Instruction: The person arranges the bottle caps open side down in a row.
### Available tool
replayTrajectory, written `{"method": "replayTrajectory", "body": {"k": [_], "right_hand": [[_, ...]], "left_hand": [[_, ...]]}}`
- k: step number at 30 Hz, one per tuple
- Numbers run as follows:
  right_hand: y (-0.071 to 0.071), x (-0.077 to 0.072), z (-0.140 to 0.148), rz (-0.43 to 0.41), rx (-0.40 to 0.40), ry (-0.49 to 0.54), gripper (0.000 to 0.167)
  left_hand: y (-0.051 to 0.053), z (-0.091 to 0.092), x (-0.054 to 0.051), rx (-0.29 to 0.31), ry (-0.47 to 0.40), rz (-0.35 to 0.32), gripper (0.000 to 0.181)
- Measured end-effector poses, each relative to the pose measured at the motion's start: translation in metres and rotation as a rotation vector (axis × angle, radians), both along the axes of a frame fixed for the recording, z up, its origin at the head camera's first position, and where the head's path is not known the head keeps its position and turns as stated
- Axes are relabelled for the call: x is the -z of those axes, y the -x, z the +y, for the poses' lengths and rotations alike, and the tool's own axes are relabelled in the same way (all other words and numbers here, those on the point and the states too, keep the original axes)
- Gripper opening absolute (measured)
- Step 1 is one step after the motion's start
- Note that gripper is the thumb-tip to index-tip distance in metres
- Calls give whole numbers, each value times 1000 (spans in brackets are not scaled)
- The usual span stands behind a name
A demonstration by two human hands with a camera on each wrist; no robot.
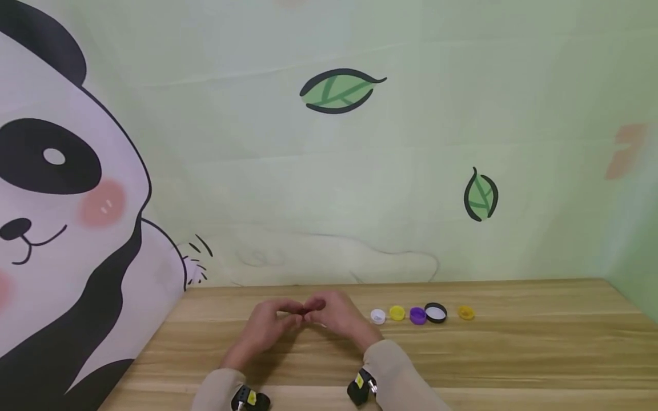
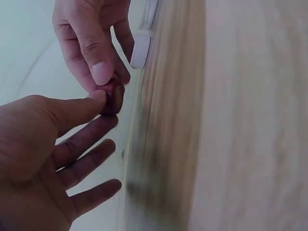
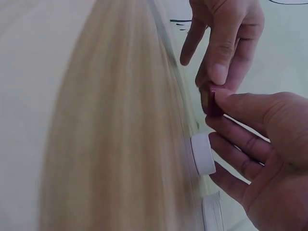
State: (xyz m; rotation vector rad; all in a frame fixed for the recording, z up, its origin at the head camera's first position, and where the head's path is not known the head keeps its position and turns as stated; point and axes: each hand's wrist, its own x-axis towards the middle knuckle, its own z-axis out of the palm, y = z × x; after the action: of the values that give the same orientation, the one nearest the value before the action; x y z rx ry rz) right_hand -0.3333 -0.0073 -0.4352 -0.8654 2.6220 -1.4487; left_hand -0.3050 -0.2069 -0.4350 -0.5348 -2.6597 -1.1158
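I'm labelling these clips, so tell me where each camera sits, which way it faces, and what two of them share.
Head: on the person's head, facing forward and down over the table to the backdrop; left hand, right hand and sleeves show.
Left wrist: on that wrist, facing its hand's work, a red cap; both hands show.
Right wrist: on that wrist, facing the cap from the opposite side; both hands show.
Shared: both wrist views include the red cap and white caps.

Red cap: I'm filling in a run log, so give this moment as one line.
left hand: pinches red cap | right hand: pinches same cap | purple cap: on table
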Motion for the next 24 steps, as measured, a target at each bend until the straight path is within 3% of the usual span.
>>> {"method": "replayTrajectory", "body": {"k": [4, 12, 17, 24], "right_hand": [[0, -1, 1, 10, 10, 28, 10], [1, -1, 3, 37, 2, 36, 5], [1, -2, 3, 56, -8, 36, 7], [-1, -4, 3, 20, -37, 68, 10]], "left_hand": [[0, 0, -1, -8, -1, 52, 21], [-2, -2, -3, -68, 16, 88, 24], [-3, -2, -4, -87, 2, 79, 19], [-4, -1, -6, -88, -12, 62, 15]]}}
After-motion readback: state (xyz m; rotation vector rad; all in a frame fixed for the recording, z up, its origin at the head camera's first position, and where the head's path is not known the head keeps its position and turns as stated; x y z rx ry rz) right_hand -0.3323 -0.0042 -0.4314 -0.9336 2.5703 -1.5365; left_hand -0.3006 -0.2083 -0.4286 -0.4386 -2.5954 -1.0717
